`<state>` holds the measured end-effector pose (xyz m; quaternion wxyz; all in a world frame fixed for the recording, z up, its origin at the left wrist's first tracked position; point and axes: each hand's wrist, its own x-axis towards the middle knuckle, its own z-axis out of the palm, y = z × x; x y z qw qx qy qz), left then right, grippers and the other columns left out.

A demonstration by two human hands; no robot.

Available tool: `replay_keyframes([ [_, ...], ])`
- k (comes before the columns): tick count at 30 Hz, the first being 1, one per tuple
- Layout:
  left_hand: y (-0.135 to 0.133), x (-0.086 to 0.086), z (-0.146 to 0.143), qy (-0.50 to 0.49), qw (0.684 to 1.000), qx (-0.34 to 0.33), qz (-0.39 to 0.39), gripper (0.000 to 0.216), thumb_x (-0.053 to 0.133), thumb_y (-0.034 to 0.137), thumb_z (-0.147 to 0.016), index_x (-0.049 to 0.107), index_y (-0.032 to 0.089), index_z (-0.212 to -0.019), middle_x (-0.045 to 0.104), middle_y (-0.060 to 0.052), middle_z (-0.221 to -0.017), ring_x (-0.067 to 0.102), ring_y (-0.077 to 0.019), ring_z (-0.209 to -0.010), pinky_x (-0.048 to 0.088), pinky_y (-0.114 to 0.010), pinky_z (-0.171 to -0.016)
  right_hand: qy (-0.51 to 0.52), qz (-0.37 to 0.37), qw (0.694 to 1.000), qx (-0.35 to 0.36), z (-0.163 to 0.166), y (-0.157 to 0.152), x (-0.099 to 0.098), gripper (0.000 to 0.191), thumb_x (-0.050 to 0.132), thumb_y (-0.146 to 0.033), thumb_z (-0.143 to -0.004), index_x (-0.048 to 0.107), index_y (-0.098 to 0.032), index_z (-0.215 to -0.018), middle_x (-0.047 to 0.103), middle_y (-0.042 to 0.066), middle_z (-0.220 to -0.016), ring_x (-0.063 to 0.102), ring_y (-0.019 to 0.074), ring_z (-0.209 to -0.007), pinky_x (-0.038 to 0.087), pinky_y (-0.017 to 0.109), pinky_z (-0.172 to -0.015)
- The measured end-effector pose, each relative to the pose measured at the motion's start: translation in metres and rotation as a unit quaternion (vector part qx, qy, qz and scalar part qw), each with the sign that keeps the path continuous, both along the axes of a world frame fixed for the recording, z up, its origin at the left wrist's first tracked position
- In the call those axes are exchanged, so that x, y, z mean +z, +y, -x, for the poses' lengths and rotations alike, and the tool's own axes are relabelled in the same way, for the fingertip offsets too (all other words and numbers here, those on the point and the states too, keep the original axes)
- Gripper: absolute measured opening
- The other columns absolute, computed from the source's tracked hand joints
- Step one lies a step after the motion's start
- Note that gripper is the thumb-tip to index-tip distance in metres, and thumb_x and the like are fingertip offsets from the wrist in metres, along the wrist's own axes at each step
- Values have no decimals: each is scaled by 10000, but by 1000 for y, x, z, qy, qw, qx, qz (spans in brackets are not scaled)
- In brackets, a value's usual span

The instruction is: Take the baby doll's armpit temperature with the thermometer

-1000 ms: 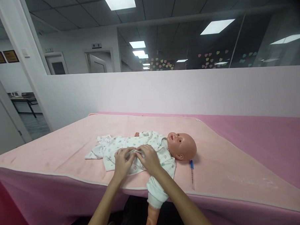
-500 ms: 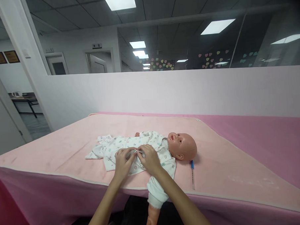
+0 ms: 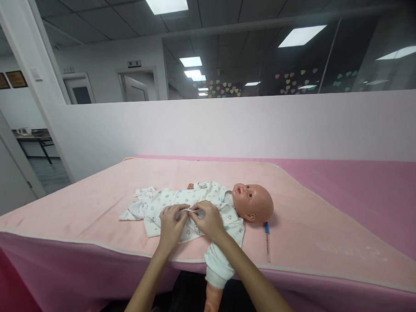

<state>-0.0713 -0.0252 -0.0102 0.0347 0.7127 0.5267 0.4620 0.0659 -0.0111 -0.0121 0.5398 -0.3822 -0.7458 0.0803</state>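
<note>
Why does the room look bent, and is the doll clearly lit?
Head view: the wide lens slants the pillar; ceiling panels light evenly, so the baby doll, its printed garment, and the left hand and right hand pinching it look sharp, with faint shadows.

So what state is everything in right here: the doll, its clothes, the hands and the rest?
Doll, on its back, head to the right, one arm hanging over the edge.
Romper, on the doll, front pinched together at the middle.
Left hand, pinching the romper.
Right hand, pinching the romper.
Blue-capped stick, lying flat beside the doll's head.
Blanket, spread flat.
Ceiling light, on.
</note>
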Motion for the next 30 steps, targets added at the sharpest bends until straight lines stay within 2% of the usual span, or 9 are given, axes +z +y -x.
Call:
replay_keyframes([
  [9,2,-2,1,-12,1000,4,-14,179,484,239,-745,628,239,-850,656,4,-890,532,-201,-892,364,-354,-824,-2,-9,1000,-6,0,1,-2,106,581,-98,-665,585,-200,-636,629,8,-688,550,161,-713,411,270,-690],
  [20,2,-2,1,-18,1000,-9,-15,159,485,240,-749,629,241,-815,649,7,-861,530,-195,-867,361,-346,-813,-8,-2,1000,-9,-1,0,-1,114,566,-93,-663,586,-204,-643,625,6,-685,544,162,-711,407,271,-684],
  [30,-1,1,1,-44,999,-20,-9,157,460,281,-775,606,222,-774,637,-10,-824,527,-201,-847,379,-347,-793,-22,10,1000,-7,-1,-3,3,83,542,-180,-760,576,-201,-688,614,5,-697,540,154,-722,392,259,-685],
])
